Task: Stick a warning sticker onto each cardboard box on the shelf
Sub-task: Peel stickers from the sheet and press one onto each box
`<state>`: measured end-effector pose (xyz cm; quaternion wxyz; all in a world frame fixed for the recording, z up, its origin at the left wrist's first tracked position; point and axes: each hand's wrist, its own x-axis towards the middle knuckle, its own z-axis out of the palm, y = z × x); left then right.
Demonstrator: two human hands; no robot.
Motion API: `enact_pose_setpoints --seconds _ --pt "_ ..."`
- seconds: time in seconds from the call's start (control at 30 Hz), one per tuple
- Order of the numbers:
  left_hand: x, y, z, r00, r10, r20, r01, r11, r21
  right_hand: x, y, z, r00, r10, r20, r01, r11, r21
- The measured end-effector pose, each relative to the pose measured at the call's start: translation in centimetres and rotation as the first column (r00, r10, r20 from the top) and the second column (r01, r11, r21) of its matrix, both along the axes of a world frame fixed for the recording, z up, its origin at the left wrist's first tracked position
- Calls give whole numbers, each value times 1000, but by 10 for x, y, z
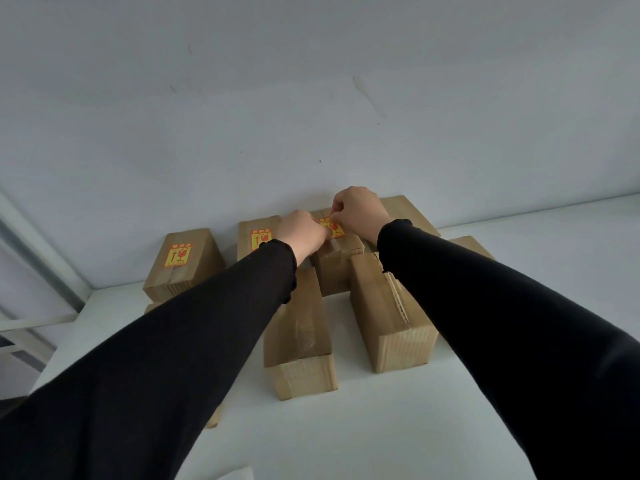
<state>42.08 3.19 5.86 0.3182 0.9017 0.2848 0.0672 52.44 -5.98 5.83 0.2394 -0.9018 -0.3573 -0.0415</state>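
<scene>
Several cardboard boxes stand on a white shelf (381, 427) against the wall. The far-left box (183, 265) and the box beside it (258, 237) each carry a yellow and red warning sticker on top. On the back middle box (334, 268) lies a third warning sticker (334, 228). My left hand (301, 235) presses on the sticker's left side. My right hand (356, 211) pinches its upper edge with curled fingers. Two front boxes, one (299, 341) and the other (391, 313), show bare taped tops.
Another box (408, 213) stands behind my right wrist and one (467, 245) is partly hidden by my right sleeve. A box corner (214, 415) peeks out under my left sleeve. A white frame (38, 258) borders the shelf on the left.
</scene>
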Motion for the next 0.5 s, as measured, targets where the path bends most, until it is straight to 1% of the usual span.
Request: enact_pose_setpoints --seconds 0.17,0.27,0.4,0.5 --pt "1 -2 -2 1000 -18 -14 19 993 118 -1 3 -2 999 -19 32 20 1000 -22" --pt "2 -2 -4 1000 -23 3 23 986 163 0 4 -4 997 -33 64 34 999 -22" --pt "2 -2 -8 1000 -16 13 12 975 223 0 6 -3 993 -13 119 20 998 -64" --pt "1 -3 -6 999 -37 14 32 966 258 0 5 -4 993 -20 120 27 998 -59"
